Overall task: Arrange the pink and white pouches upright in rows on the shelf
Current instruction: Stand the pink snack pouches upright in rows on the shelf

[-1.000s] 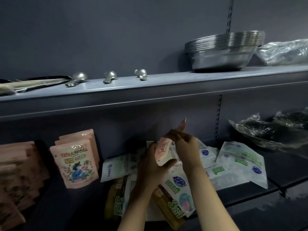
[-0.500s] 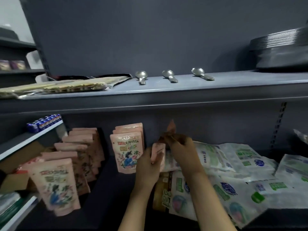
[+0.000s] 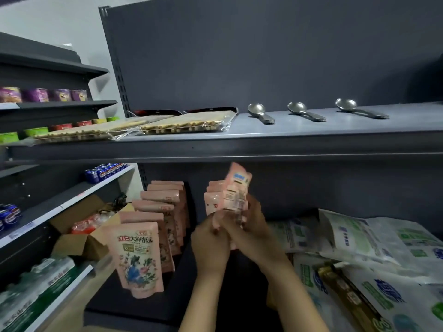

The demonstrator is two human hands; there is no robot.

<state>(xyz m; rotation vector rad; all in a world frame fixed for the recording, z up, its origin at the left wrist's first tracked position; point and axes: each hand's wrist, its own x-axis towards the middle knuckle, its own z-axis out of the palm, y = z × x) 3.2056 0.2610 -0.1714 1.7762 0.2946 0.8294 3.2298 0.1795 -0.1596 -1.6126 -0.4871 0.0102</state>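
Both hands hold one pink pouch (image 3: 236, 190) upright in the air, its printed back toward me. My left hand (image 3: 211, 238) grips its lower left edge and my right hand (image 3: 249, 233) grips its lower right side. Just behind it stands a short row of pink pouches (image 3: 212, 201). Further left, a longer row of pink pouches (image 3: 163, 216) stands upright on the dark lower shelf (image 3: 153, 305), with its front pouch (image 3: 137, 257) facing me. White and green pouches (image 3: 359, 243) lie flat in a heap on the right.
The upper shelf (image 3: 239, 142) sits close above the held pouch and carries three metal spoons (image 3: 299, 111) and packed sticks (image 3: 182, 124). A gold packet (image 3: 347, 293) lies among the white pouches. Cardboard boxes (image 3: 81, 236), cans and bottles fill the shelves on the left.
The view swung left, bringing the left shelving into sight. Both hands raised the pink pouch and turned it upright in front of the short row.
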